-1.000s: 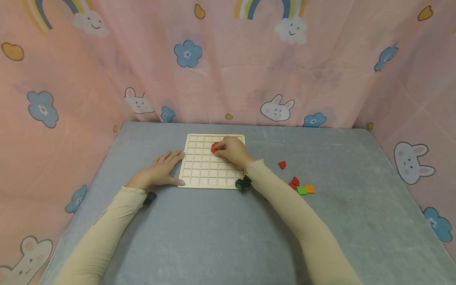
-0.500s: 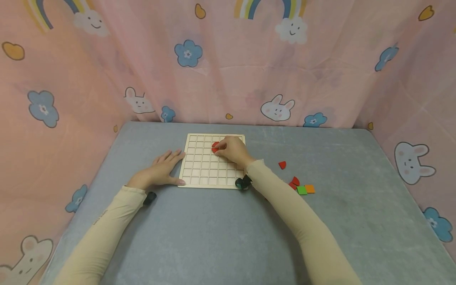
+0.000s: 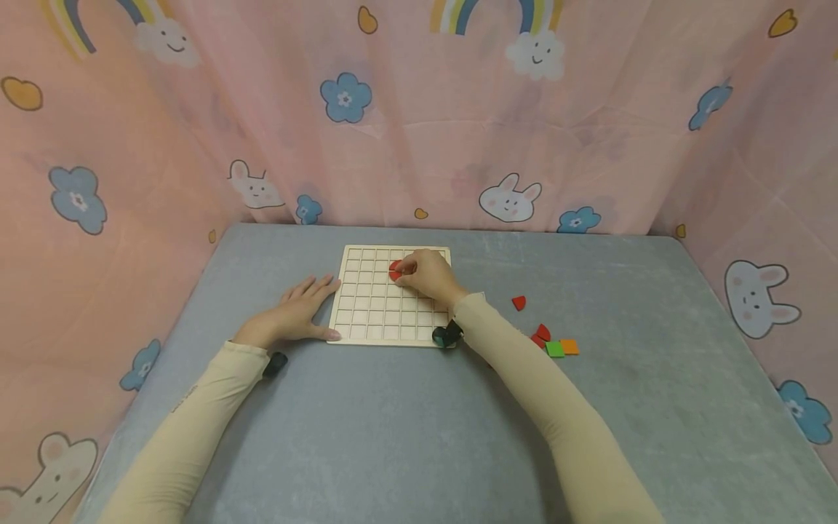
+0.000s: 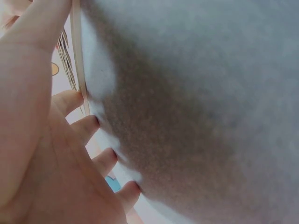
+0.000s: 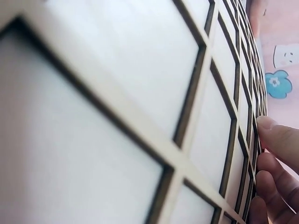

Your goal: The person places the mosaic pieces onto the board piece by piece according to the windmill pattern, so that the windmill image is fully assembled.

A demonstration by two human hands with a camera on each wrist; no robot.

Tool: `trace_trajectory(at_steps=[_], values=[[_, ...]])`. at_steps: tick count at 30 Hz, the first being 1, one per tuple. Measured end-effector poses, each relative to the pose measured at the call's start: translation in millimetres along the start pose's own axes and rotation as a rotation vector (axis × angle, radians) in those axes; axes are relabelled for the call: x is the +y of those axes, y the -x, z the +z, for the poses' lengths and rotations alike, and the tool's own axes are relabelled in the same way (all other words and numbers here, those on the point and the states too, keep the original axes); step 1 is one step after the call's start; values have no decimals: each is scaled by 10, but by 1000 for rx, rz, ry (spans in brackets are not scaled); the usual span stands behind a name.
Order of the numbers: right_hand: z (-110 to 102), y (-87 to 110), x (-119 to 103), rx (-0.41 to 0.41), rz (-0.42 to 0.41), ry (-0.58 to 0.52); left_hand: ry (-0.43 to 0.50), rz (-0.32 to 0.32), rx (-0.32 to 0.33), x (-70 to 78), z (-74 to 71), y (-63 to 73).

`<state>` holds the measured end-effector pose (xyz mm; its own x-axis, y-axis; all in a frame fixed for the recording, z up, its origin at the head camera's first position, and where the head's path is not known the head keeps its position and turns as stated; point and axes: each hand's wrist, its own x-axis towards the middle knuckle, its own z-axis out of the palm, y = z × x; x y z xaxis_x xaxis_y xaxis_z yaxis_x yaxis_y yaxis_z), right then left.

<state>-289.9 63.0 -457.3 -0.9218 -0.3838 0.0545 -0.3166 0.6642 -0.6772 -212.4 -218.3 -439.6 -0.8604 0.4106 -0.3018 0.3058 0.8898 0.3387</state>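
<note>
A pale wooden board [image 3: 366,318] with a grid of square recesses lies flat on the grey table. My left hand [image 3: 291,316] rests at its left side, fingers spread and relaxed, thumb and fingertips right at the edge. Over the upper middle of the grid, my right hand [image 3: 428,278] pinches a red quarter-circle tile [image 3: 394,276] between thumb and fingers. Another red tile [image 3: 395,264] sits directly above it, and together they look rounded. Fingers partly cover both tiles. In the right wrist view, the thumb [image 5: 275,135] and curled fingers meet the far part of the grid.
Right of the board lie a lone red tile [image 3: 519,303], more red tiles [image 3: 543,332] partly behind the right sleeve, a green square tile [image 3: 554,350] and an orange square tile [image 3: 569,347]. A pink patterned curtain [image 3: 419,153] encloses the table [image 3: 366,437].
The lower red tile has moved up slightly against the upper one, closing the gap between them. The right hand has barely shifted; the left hand stays at the board's edge.
</note>
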Motion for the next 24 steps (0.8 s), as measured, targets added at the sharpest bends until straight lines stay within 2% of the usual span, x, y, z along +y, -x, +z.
trace_trajectory(at_steps=[16,24], values=[[10,-12,7,20,0,-3,-14,-3,1,-13,-3,-9],[18,6,13,24,18,-47,-8,-3,-2,-17,12,-11]])
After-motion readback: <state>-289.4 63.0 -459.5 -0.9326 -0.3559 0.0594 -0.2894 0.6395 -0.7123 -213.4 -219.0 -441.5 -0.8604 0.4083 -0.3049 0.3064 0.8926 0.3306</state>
